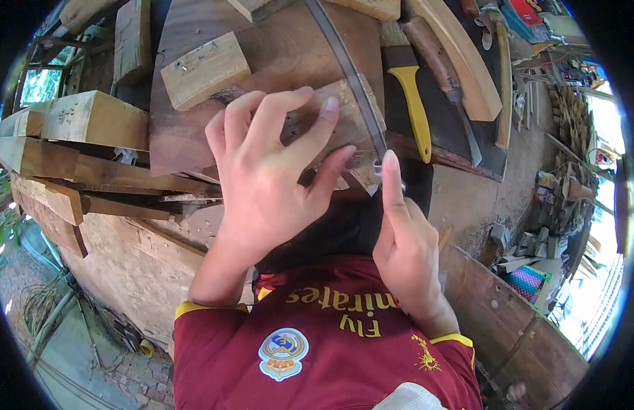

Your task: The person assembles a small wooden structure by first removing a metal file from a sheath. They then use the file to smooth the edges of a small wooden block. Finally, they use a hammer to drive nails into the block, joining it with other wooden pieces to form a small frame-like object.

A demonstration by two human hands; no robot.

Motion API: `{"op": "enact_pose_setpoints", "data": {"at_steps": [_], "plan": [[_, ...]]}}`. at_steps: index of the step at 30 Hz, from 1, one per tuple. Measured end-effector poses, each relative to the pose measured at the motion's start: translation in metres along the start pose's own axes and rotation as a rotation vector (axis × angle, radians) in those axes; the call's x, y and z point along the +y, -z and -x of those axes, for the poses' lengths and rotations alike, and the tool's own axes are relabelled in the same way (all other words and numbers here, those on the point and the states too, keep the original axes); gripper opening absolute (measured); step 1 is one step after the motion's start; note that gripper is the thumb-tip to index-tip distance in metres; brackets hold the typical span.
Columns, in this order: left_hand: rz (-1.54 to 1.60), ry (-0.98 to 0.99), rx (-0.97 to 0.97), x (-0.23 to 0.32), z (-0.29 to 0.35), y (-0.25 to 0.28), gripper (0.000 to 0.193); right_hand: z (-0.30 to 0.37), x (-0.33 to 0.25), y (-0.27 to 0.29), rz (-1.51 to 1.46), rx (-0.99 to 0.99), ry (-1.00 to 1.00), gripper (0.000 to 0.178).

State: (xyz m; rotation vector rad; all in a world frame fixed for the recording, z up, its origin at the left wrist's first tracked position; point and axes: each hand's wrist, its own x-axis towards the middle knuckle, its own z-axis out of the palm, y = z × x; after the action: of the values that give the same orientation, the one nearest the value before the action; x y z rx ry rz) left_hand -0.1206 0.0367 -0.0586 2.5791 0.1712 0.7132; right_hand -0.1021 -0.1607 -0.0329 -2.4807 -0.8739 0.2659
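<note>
My left hand (266, 160) is spread over a small wooden block (341, 119), fingers arched and apart. Its fingertips and thumb rest on or just above the block's top; exact contact is partly hidden. My right hand (407, 239) is closed around the near end of a long, narrow metal-framed saw (352, 78), index finger stretched along it. The saw runs away from me across the block's right side, and its cutting edge cannot be seen. Underneath lies a brown wooden board (187, 133). Another pale wooden block (206, 70) rests on it beyond my left hand.
Right of the board lie a yellow-handled brush (412, 102), a wooden-handled chisel (443, 72) and a curved wooden piece (464, 61). Stacked timber (91, 123) stands at the left. A plank (515, 335) edges the right side, with wood scraps (535, 246) beyond.
</note>
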Motion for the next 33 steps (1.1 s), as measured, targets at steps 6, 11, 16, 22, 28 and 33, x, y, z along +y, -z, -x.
{"op": "enact_pose_setpoints", "data": {"at_steps": [6, 11, 16, 22, 28, 33], "plan": [[0.017, 0.025, 0.021, 0.002, 0.0, 0.0, 0.042, 0.051, 0.005, 0.001, -0.016, 0.0, -0.006, 0.082], [0.004, 0.009, 0.005, 0.003, -0.001, 0.0, 0.043, 0.06, 0.002, 0.016, -0.029, -0.068, -0.041, 0.065], [-0.024, 0.022, 0.001, 0.006, -0.002, 0.001, 0.044, -0.011, -0.004, 0.004, -0.004, -0.074, -0.039, 0.066], [-0.001, 0.04, 0.005, 0.008, -0.002, 0.0, 0.042, 0.059, 0.016, -0.01, -0.017, 0.043, 0.061, 0.082], [-0.034, 0.035, -0.002, 0.009, -0.001, 0.0, 0.042, 0.039, 0.017, -0.012, -0.044, 0.026, 0.035, 0.083], [-0.058, 0.035, 0.001, 0.011, 0.0, 0.001, 0.042, -0.002, 0.013, -0.019, 0.0, 0.09, 0.117, 0.087]]}}
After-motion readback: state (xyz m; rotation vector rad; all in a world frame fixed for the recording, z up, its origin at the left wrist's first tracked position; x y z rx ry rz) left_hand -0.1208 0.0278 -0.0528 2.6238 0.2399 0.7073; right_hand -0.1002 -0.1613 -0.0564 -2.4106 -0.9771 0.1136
